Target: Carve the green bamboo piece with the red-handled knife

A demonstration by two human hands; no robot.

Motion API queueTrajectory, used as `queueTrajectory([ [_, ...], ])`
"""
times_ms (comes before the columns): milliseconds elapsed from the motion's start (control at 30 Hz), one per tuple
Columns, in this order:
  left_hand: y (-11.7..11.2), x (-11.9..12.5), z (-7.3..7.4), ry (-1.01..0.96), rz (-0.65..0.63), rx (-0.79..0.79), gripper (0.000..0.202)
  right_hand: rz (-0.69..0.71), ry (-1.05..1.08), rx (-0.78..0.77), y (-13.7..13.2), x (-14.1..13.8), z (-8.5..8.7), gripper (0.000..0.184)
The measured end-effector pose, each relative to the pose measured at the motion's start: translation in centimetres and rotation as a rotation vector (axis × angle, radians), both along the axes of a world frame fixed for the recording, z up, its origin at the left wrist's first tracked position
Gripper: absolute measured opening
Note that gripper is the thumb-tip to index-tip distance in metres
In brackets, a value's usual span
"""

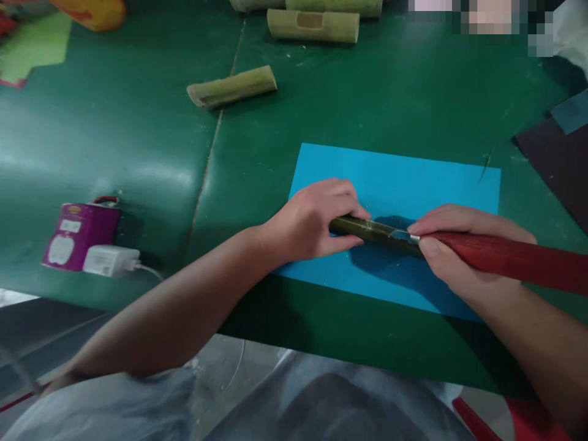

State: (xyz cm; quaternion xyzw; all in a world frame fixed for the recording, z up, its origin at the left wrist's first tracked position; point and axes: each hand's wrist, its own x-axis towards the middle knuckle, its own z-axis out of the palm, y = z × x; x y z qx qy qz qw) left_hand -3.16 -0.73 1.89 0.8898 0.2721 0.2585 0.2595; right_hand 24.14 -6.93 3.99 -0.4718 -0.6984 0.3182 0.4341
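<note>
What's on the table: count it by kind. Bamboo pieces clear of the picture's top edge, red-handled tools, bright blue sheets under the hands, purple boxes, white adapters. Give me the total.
Bamboo pieces: 3 (held piece, loose piece, piece with a cut opening)
Red-handled tool: 1
Bright blue sheet: 1
Purple box: 1
White adapter: 1
Total: 7

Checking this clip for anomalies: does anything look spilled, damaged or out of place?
Only minor mess: small flecks dot the blue sheet around the bamboo piece in the left hand, looking like loose debris. No spill shows.
</note>
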Motion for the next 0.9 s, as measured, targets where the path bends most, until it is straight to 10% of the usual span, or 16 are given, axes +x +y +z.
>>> queueTrajectory([
  [900, 0.0, 0.0, -0.1, 0.019, 0.007, -0.020, 0.013, 0.178, -0.113, 0.107, 1.3, 0.5, -1.3, 0.019],
])
